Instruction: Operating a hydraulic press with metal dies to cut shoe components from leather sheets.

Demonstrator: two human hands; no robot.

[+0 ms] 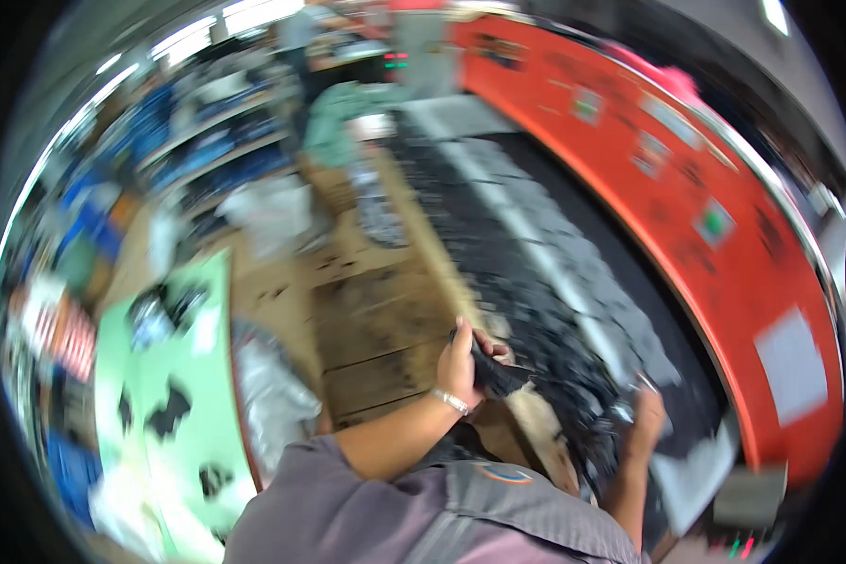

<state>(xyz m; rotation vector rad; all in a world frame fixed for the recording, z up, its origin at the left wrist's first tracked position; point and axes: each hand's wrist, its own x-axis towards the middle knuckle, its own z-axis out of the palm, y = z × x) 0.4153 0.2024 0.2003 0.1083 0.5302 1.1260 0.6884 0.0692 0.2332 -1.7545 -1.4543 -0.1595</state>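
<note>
The picture is blurred by motion. My left hand, with a silver bracelet on the wrist, is closed on a piece of black fabric over the wooden edge of a long bench. My right hand rests on the near end of a long strip of dark and grey fabric pieces that runs away from me on the bench. Whether the right hand grips anything I cannot tell.
A big orange machine housing curves along the right of the bench. A green table with black scraps stands at my left, with a silvery bag beside it. Shelves with blue goods fill the far left. A person in green is farther back.
</note>
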